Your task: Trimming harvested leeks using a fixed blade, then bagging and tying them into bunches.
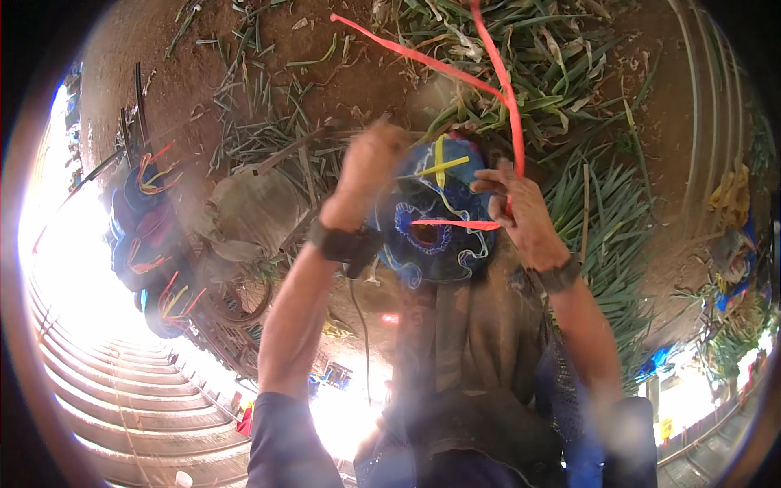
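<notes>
In front of my lap is a round, dark blue wrapped object (440, 264) with pale wavy lines and a dark opening in its middle; I cannot make out its kind. Crossed yellow strips (443, 167) lie over its upper part. My right hand (525, 213) is at its right side, fingers bent around a red plastic strip (468, 224). One stretch crosses the opening; a longer one rises from the hand and forks above it. My left hand (368, 172), blurred by motion, is over the object's upper left edge; its fingers are smeared.
Cut green leafy stalks (602, 244) lie heaped on the right, with more leaves (529, 65) on the soil ahead. To the left are a pale rounded sack-like thing (256, 211) and several blue bundles (163, 313) with coloured strips. Pale hoses (704, 122) run along the far right.
</notes>
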A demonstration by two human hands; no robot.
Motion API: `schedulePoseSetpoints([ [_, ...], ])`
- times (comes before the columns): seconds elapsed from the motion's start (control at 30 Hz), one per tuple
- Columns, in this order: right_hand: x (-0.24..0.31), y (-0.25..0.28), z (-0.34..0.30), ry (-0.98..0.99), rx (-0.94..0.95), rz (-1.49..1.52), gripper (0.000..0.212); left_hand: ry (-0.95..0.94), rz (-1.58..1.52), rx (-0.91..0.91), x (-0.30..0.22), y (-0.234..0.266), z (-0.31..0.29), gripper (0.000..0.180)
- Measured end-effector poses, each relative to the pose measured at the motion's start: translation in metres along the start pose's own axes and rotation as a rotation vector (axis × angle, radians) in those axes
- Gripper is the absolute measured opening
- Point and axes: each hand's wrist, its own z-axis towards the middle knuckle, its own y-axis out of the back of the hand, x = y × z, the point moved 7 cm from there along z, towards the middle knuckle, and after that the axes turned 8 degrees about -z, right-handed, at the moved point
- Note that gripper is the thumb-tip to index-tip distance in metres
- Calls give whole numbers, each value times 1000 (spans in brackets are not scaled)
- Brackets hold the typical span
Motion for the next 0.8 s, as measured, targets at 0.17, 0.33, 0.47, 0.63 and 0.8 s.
schedulePoseSetpoints([
  [0.17, -40, -28, 62, -9, 116, -322, 24, -271, 196, -96, 1, -72, -12, 22],
  [0.33, -52, -67, 67, 102, 181, -370, 25, -15, 40, -111, 32, -62, -3, 10],
  [0.47, -44, -62, 69, 108, 48, -360, 31, 202, -591, -127, 36, -27, -12, 14],
  [0.63, 30, -52, 11, 177, 114, -216, 35, 157, -1163, -105, -19, 31, -42, 14],
  [0.8, 79, -84, -55, 185, 206, -328, 28, -140, -1085, 96, -55, 22, -67, 18],
])
